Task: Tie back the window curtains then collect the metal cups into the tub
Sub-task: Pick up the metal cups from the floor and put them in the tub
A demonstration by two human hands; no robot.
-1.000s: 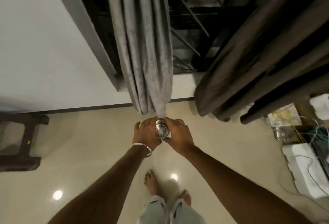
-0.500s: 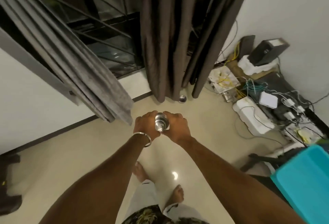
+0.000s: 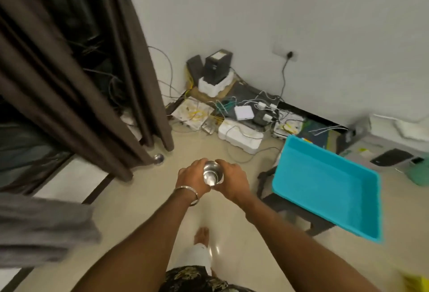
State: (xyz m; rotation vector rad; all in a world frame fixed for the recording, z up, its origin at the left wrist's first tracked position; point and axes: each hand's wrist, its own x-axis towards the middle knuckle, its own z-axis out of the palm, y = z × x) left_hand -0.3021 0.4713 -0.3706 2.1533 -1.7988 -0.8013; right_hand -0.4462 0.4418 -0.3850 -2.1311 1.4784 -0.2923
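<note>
A shiny metal cup (image 3: 211, 174) is held in front of me at mid-frame, gripped between my left hand (image 3: 192, 176) and my right hand (image 3: 232, 180). Another metal cup (image 3: 159, 158) stands on the floor at the foot of the dark brown curtain (image 3: 76, 64). The turquoise tub (image 3: 325, 187) sits to the right on a dark stool (image 3: 299, 212), its inside bare. The grey curtain (image 3: 41, 226) shows blurred at the lower left.
A tangle of cables, white adapters and a black box (image 3: 217, 66) fills the floor corner by the wall. A wall socket (image 3: 289, 54) has a plug in it. Beige floor tiles lie underfoot, with my bare foot (image 3: 202, 233) below the hands.
My view has swung right from the window to the corner. The tub has come fully into sight. Both hands keep the same hold on the cup.
</note>
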